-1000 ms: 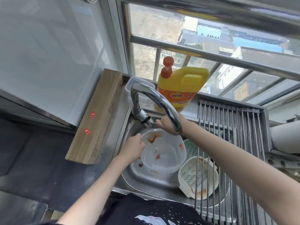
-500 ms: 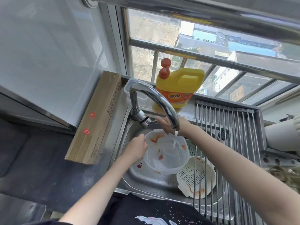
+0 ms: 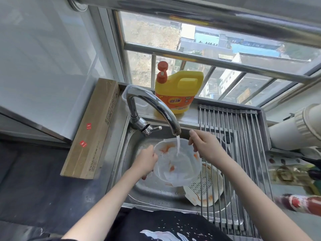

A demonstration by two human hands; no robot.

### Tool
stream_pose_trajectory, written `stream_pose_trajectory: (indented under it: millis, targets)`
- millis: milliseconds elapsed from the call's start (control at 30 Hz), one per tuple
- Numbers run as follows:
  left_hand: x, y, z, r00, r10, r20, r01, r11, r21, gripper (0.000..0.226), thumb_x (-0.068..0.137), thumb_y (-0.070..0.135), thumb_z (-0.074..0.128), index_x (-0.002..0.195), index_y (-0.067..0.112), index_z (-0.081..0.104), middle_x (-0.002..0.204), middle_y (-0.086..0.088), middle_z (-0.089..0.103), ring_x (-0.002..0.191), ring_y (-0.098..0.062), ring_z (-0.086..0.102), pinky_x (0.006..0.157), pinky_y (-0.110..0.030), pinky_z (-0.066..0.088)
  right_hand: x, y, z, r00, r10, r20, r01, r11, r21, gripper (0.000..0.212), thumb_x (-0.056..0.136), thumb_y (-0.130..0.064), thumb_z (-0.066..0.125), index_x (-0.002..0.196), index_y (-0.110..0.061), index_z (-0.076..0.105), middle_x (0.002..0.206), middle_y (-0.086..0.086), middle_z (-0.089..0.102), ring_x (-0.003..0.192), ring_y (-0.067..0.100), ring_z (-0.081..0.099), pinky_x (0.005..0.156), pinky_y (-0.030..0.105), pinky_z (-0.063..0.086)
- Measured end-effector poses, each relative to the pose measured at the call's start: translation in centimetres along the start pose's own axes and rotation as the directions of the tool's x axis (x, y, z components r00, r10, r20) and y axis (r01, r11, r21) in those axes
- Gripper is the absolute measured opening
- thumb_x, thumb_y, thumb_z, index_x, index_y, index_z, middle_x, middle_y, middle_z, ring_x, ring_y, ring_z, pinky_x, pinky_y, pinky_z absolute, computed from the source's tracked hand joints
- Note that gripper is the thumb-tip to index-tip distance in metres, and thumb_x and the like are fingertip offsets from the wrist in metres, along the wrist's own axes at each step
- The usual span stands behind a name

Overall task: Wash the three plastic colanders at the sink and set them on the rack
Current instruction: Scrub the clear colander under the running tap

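Centre of frame, steel sink [image 3: 133, 186]: my left hand [image 3: 145, 160] closed on the rim of the clear colander [image 3: 180, 168], red smears inside, under the running faucet [image 3: 152, 105]. My right hand [image 3: 205, 146] pinches the far rim, fingers curled. White slotted colander [image 3: 205, 186] lies lower right, beneath the roll-up rack [image 3: 243, 136]. Yellow detergent jug [image 3: 178, 91] on the window ledge; cardboard box [image 3: 93, 129] left.

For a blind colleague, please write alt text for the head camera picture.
A person's left hand and right hand hold a clear, red-stained plastic colander under the running faucet in a steel sink. A white colander lies beneath the rack; yellow detergent jug behind.
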State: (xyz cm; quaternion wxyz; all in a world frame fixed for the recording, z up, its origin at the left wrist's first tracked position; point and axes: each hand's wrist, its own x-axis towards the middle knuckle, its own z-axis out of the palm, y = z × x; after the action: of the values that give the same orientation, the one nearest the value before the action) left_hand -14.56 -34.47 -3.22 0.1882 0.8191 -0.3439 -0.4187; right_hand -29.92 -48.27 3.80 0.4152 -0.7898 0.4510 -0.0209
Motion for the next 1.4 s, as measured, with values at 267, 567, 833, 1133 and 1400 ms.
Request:
stream_pose_trajectory:
  millis: [267, 567, 833, 1133, 1400]
  targets:
    - [-0.6, 0.2, -0.4, 0.985, 0.090, -0.150, -0.075, 0.991, 0.107, 0.013, 0.095, 0.008, 0.035, 0.084, 0.011, 0.029, 0.080, -0.019, 0.057, 0.073, -0.038, 0.055, 0.056, -0.036, 0.030, 0.0, 1.3, 3.4, 0.990, -0.018, 0.139, 0.047, 0.978, -0.203, 0.030, 0.092, -0.007, 0.042, 0.112, -0.011, 0.064, 0.108, 0.006, 0.068, 0.091, 0.021, 0.064, 0.077, 0.032, 0.052]
    - [-1.0, -0.5, 0.2, 0.991, 0.078, -0.107, -0.071, 0.996, 0.061, 0.008, 0.092, 0.005, 0.035, 0.093, 0.009, 0.028, 0.092, -0.024, 0.058, 0.077, -0.036, 0.055, 0.059, -0.033, 0.032, 0.3, 2.4, 11.6, 0.809, -0.035, 0.587, 0.372, 0.804, -0.464, 0.070, 0.094, -0.005, 0.034, 0.153, -0.025, 0.002, 0.160, -0.002, -0.001, 0.147, 0.020, -0.005, 0.117, 0.042, 0.007]
    - [-0.5, -1.5, 0.4, 0.988, 0.114, -0.100, -0.103, 0.989, 0.106, 0.009, 0.093, 0.008, 0.037, 0.095, 0.010, 0.028, 0.089, -0.025, 0.058, 0.077, -0.041, 0.058, 0.056, -0.036, 0.033, 0.2, 3.6, 10.8, 0.823, 0.019, 0.567, 0.312, 0.820, -0.480, 0.068, 0.096, -0.009, 0.035, 0.153, -0.026, 0.003, 0.160, -0.004, -0.005, 0.147, 0.018, -0.003, 0.116, 0.038, 0.017]
    - [0.3, -2.4, 0.6, 0.985, 0.113, -0.130, -0.095, 0.986, 0.139, 0.018, 0.093, 0.006, 0.036, 0.111, 0.005, 0.031, 0.068, -0.013, 0.053, 0.059, -0.031, 0.050, 0.045, -0.032, 0.029, 0.2, 3.9, 10.3, 0.874, -0.010, 0.486, 0.275, 0.835, -0.477, 0.064, 0.092, 0.002, 0.032, 0.148, -0.028, 0.030, 0.159, -0.006, 0.016, 0.143, 0.018, 0.024, 0.112, 0.037, 0.030]
    - [0.4, -2.5, 0.5, 0.987, 0.089, -0.136, -0.074, 0.991, 0.114, 0.015, 0.092, 0.002, 0.032, 0.095, 0.015, 0.024, 0.060, -0.008, 0.047, 0.057, -0.032, 0.048, 0.044, -0.031, 0.023, -3.5, 4.8, 7.7, 0.969, 0.031, -0.247, -0.064, 0.990, -0.128, 0.011, 0.092, -0.017, 0.046, 0.098, -0.017, 0.055, 0.083, -0.001, 0.063, 0.074, 0.021, 0.059, 0.062, 0.036, 0.048]
